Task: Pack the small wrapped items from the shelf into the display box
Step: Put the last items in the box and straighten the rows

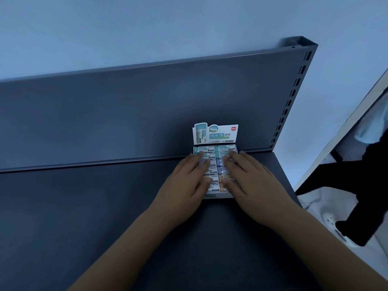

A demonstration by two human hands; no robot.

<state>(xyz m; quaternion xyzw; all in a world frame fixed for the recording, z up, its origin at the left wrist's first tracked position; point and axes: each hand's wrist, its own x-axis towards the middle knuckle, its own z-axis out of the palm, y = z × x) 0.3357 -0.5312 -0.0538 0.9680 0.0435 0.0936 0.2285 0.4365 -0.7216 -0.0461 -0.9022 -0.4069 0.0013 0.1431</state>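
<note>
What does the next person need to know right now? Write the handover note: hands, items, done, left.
Left hand: flat, fingers spread, palm down on the left side of the display box; holds nothing.
Right hand: flat, palm down on the right side of the box; holds nothing.
Box: stands on the dark shelf, against its back panel, header card up.
Wrapped items: lie in rows inside the box, which looks full where not covered by the hands.
Done: no loose items show on the shelf.
Left: probably just pressing the rows level and lifting the hands away; check under the palms.
</note>
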